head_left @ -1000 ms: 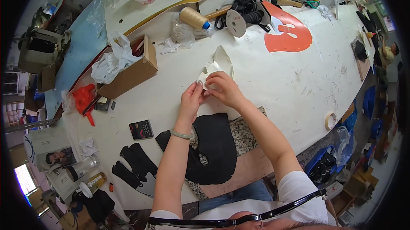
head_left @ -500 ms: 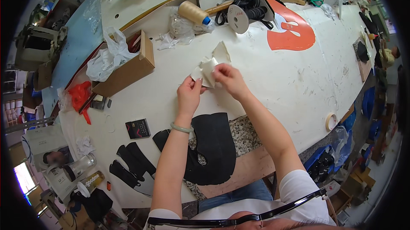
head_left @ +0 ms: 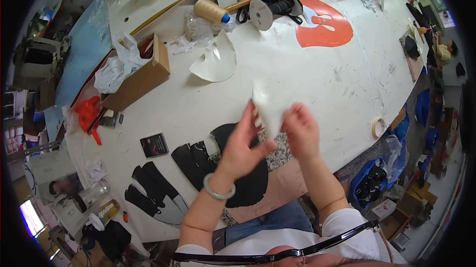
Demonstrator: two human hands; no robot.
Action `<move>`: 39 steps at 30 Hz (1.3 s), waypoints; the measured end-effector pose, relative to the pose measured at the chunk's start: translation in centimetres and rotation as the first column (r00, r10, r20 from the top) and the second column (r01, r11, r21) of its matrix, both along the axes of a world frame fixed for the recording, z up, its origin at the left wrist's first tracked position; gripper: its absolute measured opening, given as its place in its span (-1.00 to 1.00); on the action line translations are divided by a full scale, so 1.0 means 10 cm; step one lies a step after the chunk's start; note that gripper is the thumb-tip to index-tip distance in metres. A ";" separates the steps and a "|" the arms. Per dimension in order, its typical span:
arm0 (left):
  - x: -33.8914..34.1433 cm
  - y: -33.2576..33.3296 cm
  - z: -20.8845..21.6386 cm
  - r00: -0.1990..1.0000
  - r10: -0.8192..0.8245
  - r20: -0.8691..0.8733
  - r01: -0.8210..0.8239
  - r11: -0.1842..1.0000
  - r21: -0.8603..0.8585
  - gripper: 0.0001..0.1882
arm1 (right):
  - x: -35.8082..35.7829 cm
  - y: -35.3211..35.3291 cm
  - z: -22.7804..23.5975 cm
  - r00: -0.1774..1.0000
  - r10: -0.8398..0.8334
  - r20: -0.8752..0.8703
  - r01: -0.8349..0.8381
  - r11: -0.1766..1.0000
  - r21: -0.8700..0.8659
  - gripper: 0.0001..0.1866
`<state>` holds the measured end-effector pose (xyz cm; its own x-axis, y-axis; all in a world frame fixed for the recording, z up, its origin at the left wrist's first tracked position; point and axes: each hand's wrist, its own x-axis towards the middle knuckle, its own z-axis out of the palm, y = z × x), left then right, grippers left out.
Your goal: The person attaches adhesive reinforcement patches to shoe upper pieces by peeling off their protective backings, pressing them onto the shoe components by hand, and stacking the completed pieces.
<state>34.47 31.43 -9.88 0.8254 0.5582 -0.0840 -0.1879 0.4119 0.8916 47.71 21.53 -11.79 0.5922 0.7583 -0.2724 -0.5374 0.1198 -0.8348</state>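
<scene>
A thin cream-white sheet piece (head_left: pixel 267 106), smeared by motion, is raised between my hands above the table. My left hand (head_left: pixel 242 145) has its fingers along the piece's left edge and its thumb by the lower tip, holding it. At the right edge, my right hand (head_left: pixel 301 130) has curled, blurred fingers; whether they grip is unclear. Farther off on the table lies another cream piece (head_left: pixel 218 61), curved and slightly curled. Below my hands, partly hidden by my left hand, is a large black curved panel (head_left: pixel 250 182).
Black cut pieces (head_left: pixel 157 185) and a small black box (head_left: pixel 154 145) lie to the left. A speckled slab (head_left: pixel 278 150) is under the black panel. Behind are a cardboard box (head_left: pixel 139 76), thread cone (head_left: pixel 210 10), cord spool (head_left: pixel 261 15) and orange panel (head_left: pixel 325 29). A tape roll (head_left: pixel 378 127) sits right.
One cream piece now lies apart on the table, out of my hands. Both hands have come nearer to me and to the right with the other. The view has shifted slightly.
</scene>
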 end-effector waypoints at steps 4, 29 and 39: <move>-0.49 -0.48 -0.02 0.934 0.237 -0.269 -0.273 0.956 -0.106 -0.57 | -0.51 -0.18 0.36 0.904 0.353 0.239 -0.313 0.931 -0.189 -0.65; -2.23 -1.31 -0.65 0.476 0.535 -0.698 -0.487 0.821 0.297 -0.81 | -1.47 -0.83 -0.31 0.740 0.595 0.315 -0.210 0.649 -0.731 -0.75; -2.18 -1.29 -0.75 0.449 0.623 -0.640 -0.536 0.761 0.365 -0.75 | -1.51 -0.83 -0.44 0.767 0.548 0.335 -0.172 0.677 -0.715 -0.75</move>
